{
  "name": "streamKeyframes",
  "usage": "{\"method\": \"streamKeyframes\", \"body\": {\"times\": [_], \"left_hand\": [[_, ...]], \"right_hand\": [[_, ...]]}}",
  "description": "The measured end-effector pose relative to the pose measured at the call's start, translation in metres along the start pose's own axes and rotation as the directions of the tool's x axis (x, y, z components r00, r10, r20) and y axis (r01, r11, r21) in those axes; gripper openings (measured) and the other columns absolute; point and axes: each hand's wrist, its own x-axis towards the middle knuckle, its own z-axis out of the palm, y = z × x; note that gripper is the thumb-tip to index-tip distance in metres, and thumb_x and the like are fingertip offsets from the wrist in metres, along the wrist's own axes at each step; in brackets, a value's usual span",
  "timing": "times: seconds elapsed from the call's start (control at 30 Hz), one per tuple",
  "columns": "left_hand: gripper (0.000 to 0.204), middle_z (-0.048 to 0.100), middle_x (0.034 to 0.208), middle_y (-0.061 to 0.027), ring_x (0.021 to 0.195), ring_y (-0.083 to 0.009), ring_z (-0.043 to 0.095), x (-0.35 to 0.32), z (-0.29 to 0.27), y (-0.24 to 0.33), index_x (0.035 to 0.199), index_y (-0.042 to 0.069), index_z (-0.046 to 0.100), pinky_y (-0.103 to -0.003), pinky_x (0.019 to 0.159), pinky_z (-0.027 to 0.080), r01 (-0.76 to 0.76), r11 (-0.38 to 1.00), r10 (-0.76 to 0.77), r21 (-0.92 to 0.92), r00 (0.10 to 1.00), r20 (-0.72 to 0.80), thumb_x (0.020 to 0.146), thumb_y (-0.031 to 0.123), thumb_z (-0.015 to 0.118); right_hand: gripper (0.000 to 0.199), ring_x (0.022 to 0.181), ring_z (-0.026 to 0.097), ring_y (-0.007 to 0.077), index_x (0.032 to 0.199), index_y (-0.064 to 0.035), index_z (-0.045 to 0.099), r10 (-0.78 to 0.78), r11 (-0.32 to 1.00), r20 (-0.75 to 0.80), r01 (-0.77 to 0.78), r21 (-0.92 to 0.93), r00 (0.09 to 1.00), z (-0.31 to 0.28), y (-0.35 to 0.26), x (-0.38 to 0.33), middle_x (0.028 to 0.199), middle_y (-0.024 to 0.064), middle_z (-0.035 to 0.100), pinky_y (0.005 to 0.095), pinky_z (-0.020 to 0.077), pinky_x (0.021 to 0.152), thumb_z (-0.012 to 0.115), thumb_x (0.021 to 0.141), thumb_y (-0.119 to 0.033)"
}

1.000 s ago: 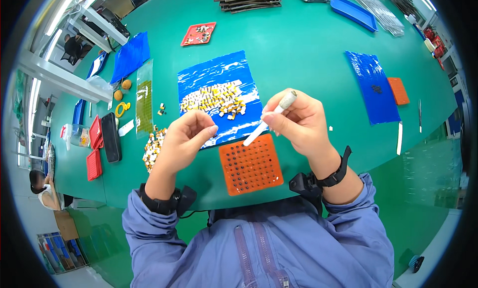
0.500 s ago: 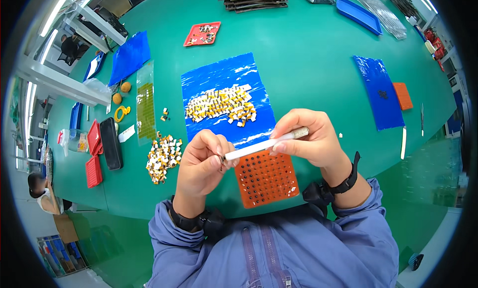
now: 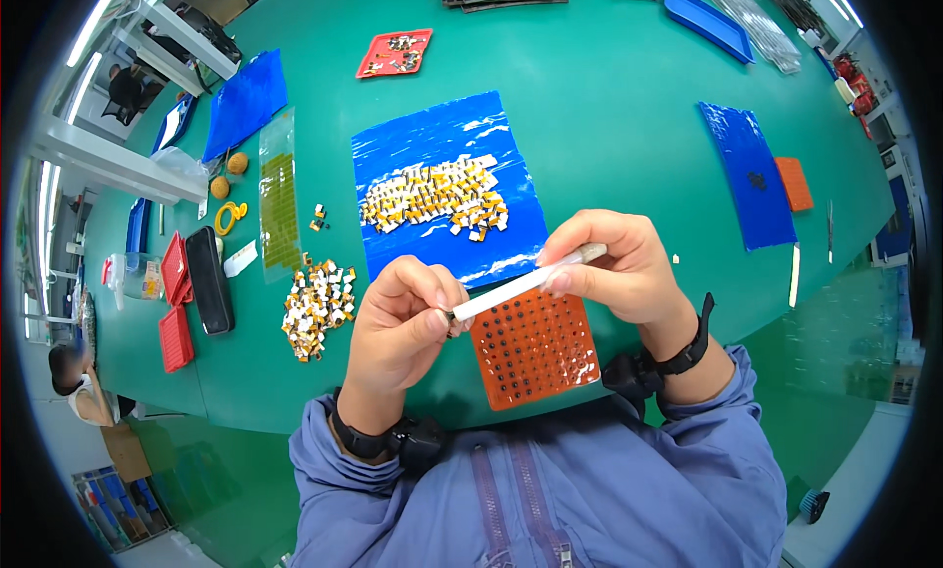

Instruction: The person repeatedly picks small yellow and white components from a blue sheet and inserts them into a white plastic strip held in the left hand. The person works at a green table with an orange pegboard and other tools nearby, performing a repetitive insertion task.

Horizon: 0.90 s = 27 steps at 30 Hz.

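My right hand [image 3: 614, 268] grips a white pen-like stick [image 3: 506, 291] with a pale, worn-looking end. Its other end reaches my left hand [image 3: 411, 317], whose thumb and fingers pinch a tiny dark piece [image 3: 452, 318] at the stick's tip. The piece is too small to make out. Just below the hands lies an orange tray [image 3: 535, 357] with rows of small black parts. Beyond them a blue sheet [image 3: 413, 131] carries a spread of small white-and-yellow pieces [image 3: 432, 197]. A looser heap of similar pieces [image 3: 319, 311] sits on the table to the left of my left hand.
On the green table [image 3: 609, 145] lie a red tray of small parts [image 3: 395, 53], a blue tray [image 3: 707, 23], and a second blue sheet [image 3: 747, 175] beside an orange block [image 3: 794, 185]. Leftward are a black case [image 3: 210, 281], yellow-handled scissors [image 3: 230, 217] and red trays [image 3: 176, 339].
The view has shifted slightly, so the table items appear a little higher and further left. Both hands keep their grips, the stick's tip still at my left fingertips.
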Motion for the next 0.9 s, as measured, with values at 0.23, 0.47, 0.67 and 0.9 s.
{"method": "streamKeyframes", "body": {"times": [0.23,0.47,0.67,0.9], "left_hand": [[0.01,0.05,0.073,-0.0067,0.068,-0.0142,0.05,-0.0006,0.0009,-0.0002,0.082,0.005,0.047,-0.026,0.063,0.041,-0.017,1.0,0.017,-0.012,1.0,0.006,0.081,0.007,0.057],[0.01,0.051,0.073,-0.0072,0.068,-0.0143,0.051,-0.002,-0.0003,0.0003,0.08,0.004,0.047,-0.025,0.057,0.041,-0.003,1.0,0.002,0.023,0.998,0.065,0.081,0.006,0.057],[0.014,0.046,0.066,-0.0031,0.06,-0.0135,0.049,-0.0018,0.0028,0.0047,0.084,0.009,0.042,-0.03,0.06,0.042,0.063,0.995,-0.065,0.08,0.998,0.026,0.084,0.013,0.055],[0.011,0.055,0.069,-0.0075,0.063,-0.0155,0.056,-0.002,0.0026,0.0012,0.085,0.005,0.043,-0.027,0.061,0.046,0.133,0.978,-0.135,-0.159,0.991,-0.002,0.084,0.008,0.053]], "right_hand": [[0.005,0.065,0.054,0.0114,0.081,-0.0003,0.059,-0.326,0.912,-0.015,0.31,-0.27,0.945,0.0083,0.0005,0.0019,0.072,0.0047,0.058,0.0224,0.0421,0.058,0.06,0.077,-0.004],[0.008,0.066,0.057,0.0139,0.082,-0.0007,0.059,-0.314,0.86,0.107,0.331,-0.388,0.943,0.002,-0.0065,0.0012,0.074,0.0058,0.059,0.0241,0.0444,0.058,0.062,0.076,-0.004],[0.008,0.068,0.057,0.0136,0.083,-0.0005,0.058,-0.183,0.926,0.081,0.199,-0.322,0.98,0.003,-0.0077,-0.003,0.075,0.006,0.059,0.0243,0.0447,0.059,0.062,0.076,-0.004],[0.007,0.066,0.056,0.0133,0.082,-0.0007,0.058,-0.316,0.868,0.083,0.324,-0.378,0.945,0.0021,-0.0056,0.0013,0.074,0.0064,0.059,0.0239,0.0432,0.057,0.061,0.076,-0.003]]}}
